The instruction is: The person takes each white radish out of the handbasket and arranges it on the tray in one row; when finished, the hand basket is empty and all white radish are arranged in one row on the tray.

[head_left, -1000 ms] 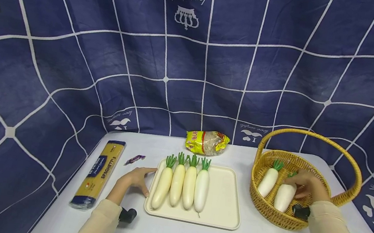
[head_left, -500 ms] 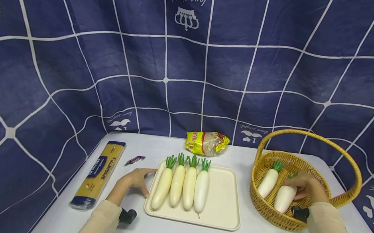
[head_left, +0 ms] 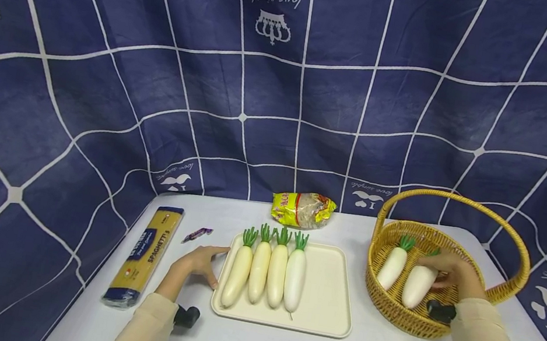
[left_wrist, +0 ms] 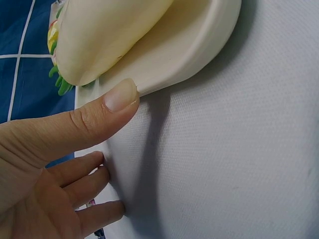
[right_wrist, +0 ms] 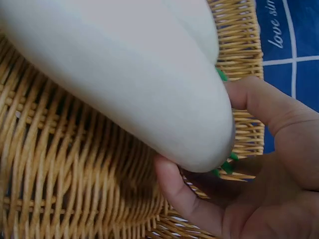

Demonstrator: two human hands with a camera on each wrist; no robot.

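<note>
In the head view my right hand (head_left: 451, 272) reaches into the wicker basket (head_left: 387, 309) and grips a white radish (head_left: 416, 289) near its leafy end. The right wrist view shows the thumb and a finger on opposite sides of this radish (right_wrist: 134, 79), and its green leaves peek out behind. A second white radish (head_left: 392, 267) lies to its left in the basket. My left hand (head_left: 196, 260) is spread at the left edge of the cream tray (head_left: 327, 290), its thumb right at the rim in the left wrist view. Several radishes (head_left: 259, 271) lie side by side on the tray, leaves away from me.
A spaghetti pack (head_left: 144, 254) lies at the table's left, with a purple-wrapped candy (head_left: 198, 234) beside it. Behind the tray is a yellow bag (head_left: 302, 209). The basket's tall handle (head_left: 452, 195) arches over it. A blue curtain (head_left: 327, 96) hangs behind the table.
The radish in my right hand has tilted a little, its lower end shifting slightly away from me. My left hand and the tray stay where they were.
</note>
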